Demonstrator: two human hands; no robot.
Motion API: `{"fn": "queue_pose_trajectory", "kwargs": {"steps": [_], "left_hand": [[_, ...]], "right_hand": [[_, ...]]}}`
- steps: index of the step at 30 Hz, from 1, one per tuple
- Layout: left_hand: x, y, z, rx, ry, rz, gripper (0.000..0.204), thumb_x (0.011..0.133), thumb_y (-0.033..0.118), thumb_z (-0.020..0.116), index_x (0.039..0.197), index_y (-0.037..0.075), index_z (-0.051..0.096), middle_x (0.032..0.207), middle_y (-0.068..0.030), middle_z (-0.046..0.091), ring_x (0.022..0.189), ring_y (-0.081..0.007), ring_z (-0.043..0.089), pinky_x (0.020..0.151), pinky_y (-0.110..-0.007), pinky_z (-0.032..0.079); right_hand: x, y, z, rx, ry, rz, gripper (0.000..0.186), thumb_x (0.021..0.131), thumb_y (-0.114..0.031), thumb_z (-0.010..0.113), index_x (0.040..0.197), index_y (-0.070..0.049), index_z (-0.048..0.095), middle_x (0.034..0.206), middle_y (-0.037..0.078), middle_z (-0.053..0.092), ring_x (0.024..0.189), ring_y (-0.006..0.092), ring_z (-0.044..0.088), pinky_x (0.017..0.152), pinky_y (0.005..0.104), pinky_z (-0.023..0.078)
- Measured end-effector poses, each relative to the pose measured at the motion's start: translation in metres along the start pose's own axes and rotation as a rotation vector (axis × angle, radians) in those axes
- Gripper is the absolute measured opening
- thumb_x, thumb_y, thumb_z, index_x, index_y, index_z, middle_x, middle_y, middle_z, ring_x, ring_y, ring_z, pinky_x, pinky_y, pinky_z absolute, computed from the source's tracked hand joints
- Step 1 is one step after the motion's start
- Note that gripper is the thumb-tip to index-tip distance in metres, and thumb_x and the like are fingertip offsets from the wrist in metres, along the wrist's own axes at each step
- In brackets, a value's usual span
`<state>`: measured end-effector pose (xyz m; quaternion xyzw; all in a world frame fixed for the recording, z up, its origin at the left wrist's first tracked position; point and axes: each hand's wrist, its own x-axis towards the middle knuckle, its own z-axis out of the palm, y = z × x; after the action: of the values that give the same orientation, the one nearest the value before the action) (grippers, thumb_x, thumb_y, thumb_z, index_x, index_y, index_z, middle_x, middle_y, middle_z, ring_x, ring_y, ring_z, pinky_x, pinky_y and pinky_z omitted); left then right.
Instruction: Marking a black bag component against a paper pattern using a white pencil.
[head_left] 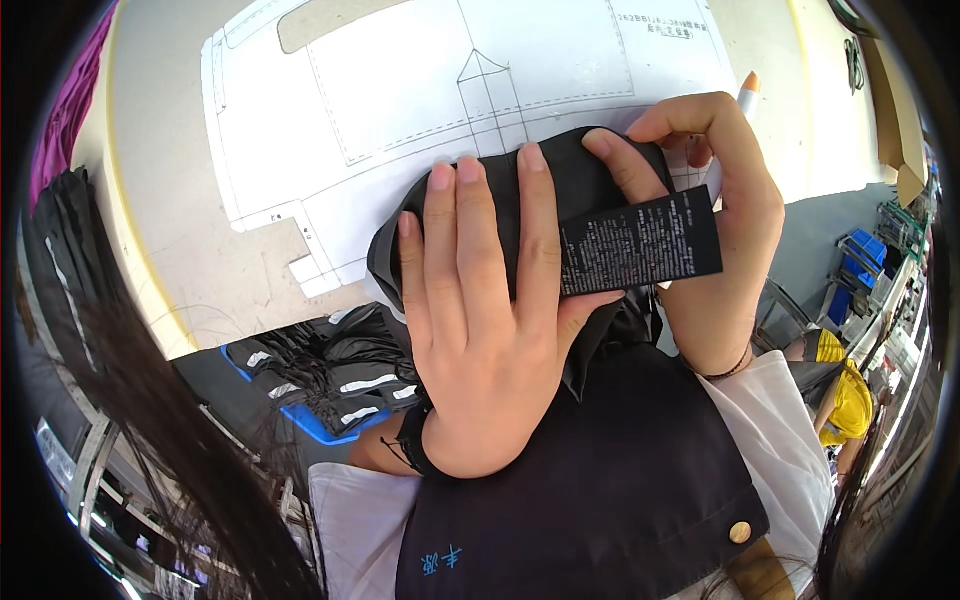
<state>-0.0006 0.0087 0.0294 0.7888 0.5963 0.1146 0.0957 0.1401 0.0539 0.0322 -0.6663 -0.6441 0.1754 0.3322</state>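
Note:
A piece of black fabric [590, 150] lies at the table's near edge, over the lower part of a white paper pattern [400, 90]. My left hand [485, 290] rests flat on it, fingers stretched out and slightly spread. A black care label [640, 245] with white print extends right from beside my left fingers, its lower edge close to the left thumb. My right hand [745, 200] has curled fingers around a white pen [750, 90] with an orange end. The right thumb touches the fabric's upper right edge. My palm hides part of the fabric.
Below the table's edge, a blue crate [325, 428] holds black garments with white strips. More black fabric [65, 230] hangs at the left beside purple cloth [70, 100]. Cardboard [900, 130] stands far right. A person in yellow [845, 400] and blue bins [862, 255] appear beyond.

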Motion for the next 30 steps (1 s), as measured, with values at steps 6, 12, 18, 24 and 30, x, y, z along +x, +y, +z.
{"fn": "queue_pose_trajectory", "kwargs": {"steps": [6, 12, 18, 24, 30], "left_hand": [[0.000, -0.005, 0.011, 0.050, 0.141, 0.021, 0.066, 0.089, 0.059, 0.039, 0.125, 0.009, 0.062, 0.128, -0.0199, 0.050, 0.117, -0.0334, 0.052, 0.094, -0.044, 0.049], [0.001, -0.003, 0.008, 0.062, 0.126, 0.011, 0.069, 0.088, 0.064, 0.037, 0.124, 0.012, 0.063, 0.127, -0.0197, 0.051, 0.116, -0.0340, 0.052, 0.093, -0.043, 0.051], [-0.001, -0.003, 0.007, 0.076, 0.084, -0.002, 0.064, 0.088, 0.064, 0.034, 0.127, 0.021, 0.062, 0.129, -0.0201, 0.050, 0.117, -0.0336, 0.051, 0.094, -0.044, 0.050], [0.000, 0.000, 0.007, 0.088, 0.077, -0.009, 0.063, 0.088, 0.064, 0.034, 0.127, 0.024, 0.062, 0.130, -0.0202, 0.050, 0.118, -0.0334, 0.050, 0.096, -0.045, 0.049], [0.001, 0.003, 0.007, 0.063, 0.073, -0.017, 0.061, 0.086, 0.063, 0.038, 0.125, 0.023, 0.064, 0.129, -0.0213, 0.049, 0.118, -0.0342, 0.049, 0.097, -0.045, 0.048]], "right_hand": [[-0.003, 0.000, 0.000, 0.028, 0.003, 0.117, 0.022, 0.073, 0.000, 0.078, 0.081, -0.005, 0.058, 0.078, -0.001, 0.057, 0.074, 0.0102, 0.047, 0.072, 0.0229, 0.039], [-0.003, 0.002, 0.000, 0.053, -0.003, 0.074, 0.024, 0.072, 0.001, 0.079, 0.081, -0.004, 0.057, 0.082, 0.001, 0.057, 0.075, 0.0102, 0.048, 0.072, 0.0230, 0.039], [-0.003, 0.003, 0.002, 0.108, 0.001, 0.091, 0.024, 0.072, 0.000, 0.079, 0.081, -0.003, 0.057, 0.082, 0.002, 0.056, 0.075, 0.0106, 0.050, 0.072, 0.0230, 0.040], [-0.004, 0.003, 0.000, 0.065, 0.009, 0.091, 0.023, 0.074, 0.001, 0.078, 0.080, -0.003, 0.056, 0.080, 0.002, 0.055, 0.074, 0.0096, 0.049, 0.071, 0.0233, 0.039], [-0.005, 0.004, -0.003, 0.139, 0.015, 0.161, 0.022, 0.075, 0.003, 0.076, 0.079, -0.003, 0.055, 0.078, 0.002, 0.054, 0.070, 0.0086, 0.049, 0.067, 0.0223, 0.039]]}}
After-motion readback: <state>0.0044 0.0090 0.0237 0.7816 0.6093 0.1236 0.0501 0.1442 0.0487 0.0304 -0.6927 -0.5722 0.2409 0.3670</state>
